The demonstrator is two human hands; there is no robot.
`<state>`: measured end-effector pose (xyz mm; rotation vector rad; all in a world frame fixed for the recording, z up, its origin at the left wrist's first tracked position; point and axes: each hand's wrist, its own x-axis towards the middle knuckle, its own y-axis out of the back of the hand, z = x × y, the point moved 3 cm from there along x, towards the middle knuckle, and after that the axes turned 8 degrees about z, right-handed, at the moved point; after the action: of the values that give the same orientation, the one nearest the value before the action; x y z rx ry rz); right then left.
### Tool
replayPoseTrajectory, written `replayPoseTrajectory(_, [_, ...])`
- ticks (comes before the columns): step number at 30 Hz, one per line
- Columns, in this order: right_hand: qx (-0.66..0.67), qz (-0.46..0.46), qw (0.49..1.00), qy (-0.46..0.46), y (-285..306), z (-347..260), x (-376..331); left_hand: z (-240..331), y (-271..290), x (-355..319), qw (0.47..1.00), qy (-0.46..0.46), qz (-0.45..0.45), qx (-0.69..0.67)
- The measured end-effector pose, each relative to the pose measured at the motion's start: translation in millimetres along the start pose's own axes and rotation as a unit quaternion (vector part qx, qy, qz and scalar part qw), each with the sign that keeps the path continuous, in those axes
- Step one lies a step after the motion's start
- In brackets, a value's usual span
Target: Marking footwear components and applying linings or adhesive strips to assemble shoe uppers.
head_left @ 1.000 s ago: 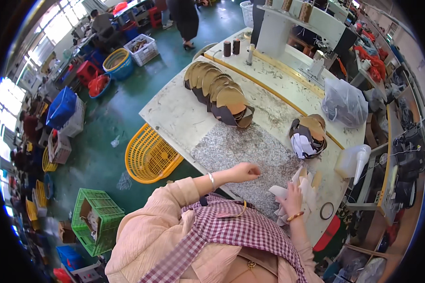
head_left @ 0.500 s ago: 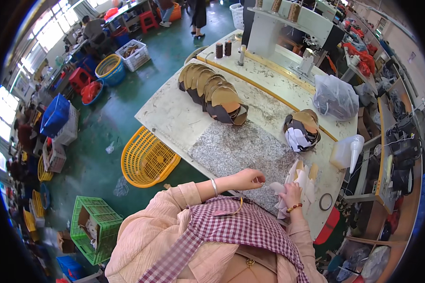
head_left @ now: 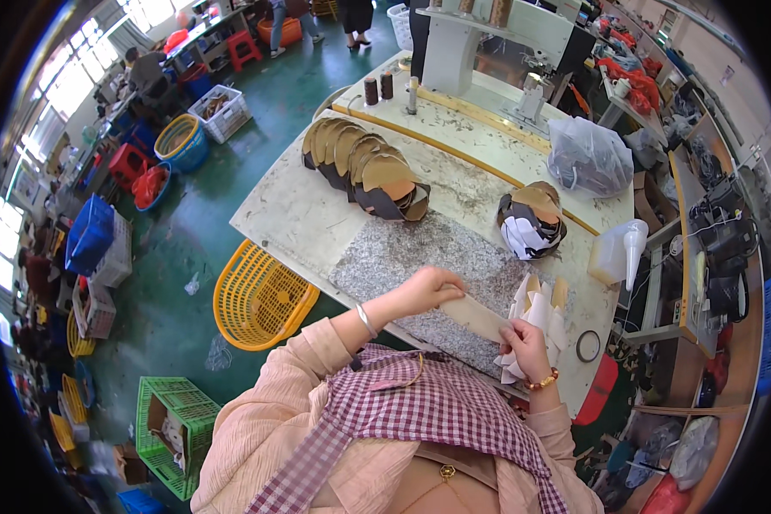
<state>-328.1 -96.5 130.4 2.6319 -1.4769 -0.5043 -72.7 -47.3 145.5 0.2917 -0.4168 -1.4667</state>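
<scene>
A cream-coloured flat strip (head_left: pixel 475 316) is stretched between my hands, above a speckled grey patch (head_left: pixel 377 265) of the worktable. My left hand (head_left: pixel 430 289) pinches its left end, and the fingers of my right hand (head_left: pixel 527 348) are closed on its right end. Right beside my right hand lies a loose pile of white and cream cut pieces (head_left: pixel 550 310). Farther off on the table is an overlapping row of curved brown and black pieces (head_left: pixel 364 163). A rounded bundle of brown, black and white pieces (head_left: pixel 531 227) sits to the right.
A sewing machine (head_left: pixel 454 51) stands at the back, with dark thread spools (head_left: pixel 371 92) nearby. On the right are a grey plastic bag (head_left: pixel 589 158), a translucent bottle (head_left: pixel 621 255) and a tape roll (head_left: pixel 588 345). A yellow basket (head_left: pixel 261 295) stands left of the table.
My right hand has lifted a cream strip from the white pile and moved left a little. My left hand, empty before, has moved up and taken the strip's other end.
</scene>
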Motion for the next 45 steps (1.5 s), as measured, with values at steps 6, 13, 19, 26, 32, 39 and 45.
replayPoseTrajectory(6, [0.106, 0.021, 0.994, -0.03, 6.6, 2.9, 8.2, 2.5, 28.8, 13.0, 0.994, 0.09, 0.043, -0.046])
replayPoseTrajectory(13, [0.192, 0.057, 0.979, 0.028, -12.5, -40.9, 26.9, 22.2, 16.5, 18.6, 0.961, -0.173, 0.189, 0.108])
replayPoseTrajectory(19, [0.12, 0.041, 0.987, 0.102, -33.4, -64.6, 17.8, 39.0, -20.9, -4.8, 0.981, -0.013, 0.137, -0.14])
replayPoseTrajectory(26, [0.198, 0.029, 0.976, 0.087, -34.4, -69.2, 15.4, 47.2, -11.7, -6.2, 0.978, -0.112, 0.143, -0.102])
replayPoseTrajectory(32, [0.243, 0.012, 0.968, 0.054, -35.7, -57.3, 13.8, 46.9, -11.3, -7.1, 0.977, -0.08, 0.093, -0.174])
replayPoseTrajectory(39, [0.061, 0.141, 0.975, 0.163, -44.8, -64.5, 6.2, 38.2, -22.0, -8.5, 0.92, 0.088, 0.117, -0.363])
replayPoseTrajectory(45, [0.191, 0.069, 0.969, 0.143, -52.2, -52.8, 24.3, 21.7, -18.3, -5.9, 0.904, 0.168, 0.127, -0.373])
